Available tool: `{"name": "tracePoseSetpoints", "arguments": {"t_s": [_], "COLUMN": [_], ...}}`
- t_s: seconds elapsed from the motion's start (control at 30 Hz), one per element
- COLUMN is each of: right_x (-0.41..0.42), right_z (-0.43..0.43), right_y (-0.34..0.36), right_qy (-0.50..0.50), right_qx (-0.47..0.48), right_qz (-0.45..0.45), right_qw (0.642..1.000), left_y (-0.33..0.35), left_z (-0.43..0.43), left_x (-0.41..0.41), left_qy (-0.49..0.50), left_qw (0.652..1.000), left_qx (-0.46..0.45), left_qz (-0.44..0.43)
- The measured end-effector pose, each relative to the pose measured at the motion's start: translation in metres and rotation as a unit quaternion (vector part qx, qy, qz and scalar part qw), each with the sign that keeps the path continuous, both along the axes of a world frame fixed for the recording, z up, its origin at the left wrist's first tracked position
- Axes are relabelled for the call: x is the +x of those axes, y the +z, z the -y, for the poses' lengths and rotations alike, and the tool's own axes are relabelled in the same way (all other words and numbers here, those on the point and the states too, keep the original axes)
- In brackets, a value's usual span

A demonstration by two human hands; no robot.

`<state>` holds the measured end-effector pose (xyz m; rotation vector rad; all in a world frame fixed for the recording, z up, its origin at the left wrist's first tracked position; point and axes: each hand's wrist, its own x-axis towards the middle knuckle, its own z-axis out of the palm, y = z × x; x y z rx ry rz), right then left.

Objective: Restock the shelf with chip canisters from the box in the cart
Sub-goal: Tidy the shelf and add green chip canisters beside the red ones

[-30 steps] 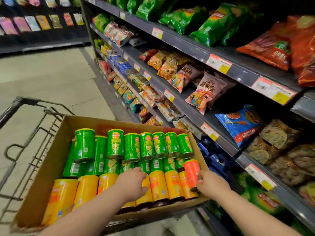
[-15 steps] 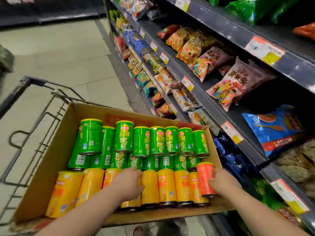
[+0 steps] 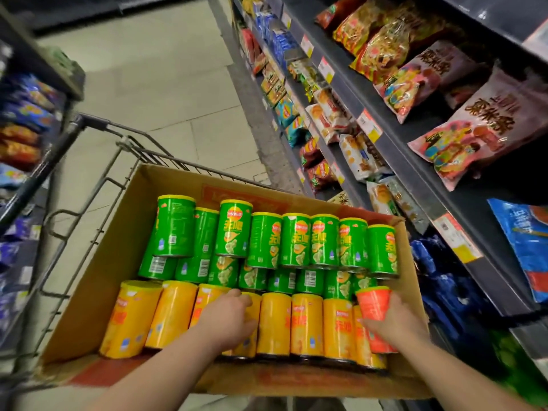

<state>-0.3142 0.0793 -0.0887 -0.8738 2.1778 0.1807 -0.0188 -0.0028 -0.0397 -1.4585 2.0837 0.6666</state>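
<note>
Head view looks down into a cardboard box (image 3: pixel 124 262) sitting in a wire cart (image 3: pixel 98 185), with green chip canisters (image 3: pixel 295 240) stacked across the box's far half and a row of yellow canisters (image 3: pixel 307 321) along its near side. The left hand (image 3: pixel 228 318) lies on one yellow canister (image 3: pixel 252 301) mid-row, fingers curled around it. The right hand (image 3: pixel 394 320) grips an orange-red canister (image 3: pixel 372 304) at the box's near right corner, and the snack shelf (image 3: pixel 444 173) stands just right of the box.
</note>
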Motion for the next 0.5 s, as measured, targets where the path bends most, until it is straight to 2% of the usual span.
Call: {"name": "tracePoseSetpoints", "arguments": {"t_s": [0.1, 0.2, 0.37, 0.43, 0.5], "right_x": [0.003, 0.010, 0.025, 0.028, 0.029], "right_z": [0.000, 0.000, 0.005, 0.007, 0.007], "right_y": [0.002, 0.005, 0.020, 0.025, 0.029], "right_qy": [-0.012, -0.020, -0.005, -0.004, -0.005], "right_qx": [-0.019, -0.061, -0.096, -0.117, -0.128], "right_qz": [0.049, 0.094, 0.128, 0.137, 0.143], "right_qw": [0.999, 0.993, 0.987, 0.984, 0.982], "left_y": [0.001, 0.010, 0.035, 0.040, 0.038], "left_z": [0.001, 0.009, 0.041, 0.057, 0.074], "left_x": [0.001, -0.002, -0.007, -0.010, -0.015], "left_qy": [0.033, 0.084, 0.175, 0.212, 0.262], "left_qw": [0.999, 0.991, 0.950, 0.937, 0.929], "left_qx": [-0.021, -0.086, -0.218, -0.230, -0.202], "left_qz": [-0.014, -0.056, -0.140, -0.153, -0.166]}}
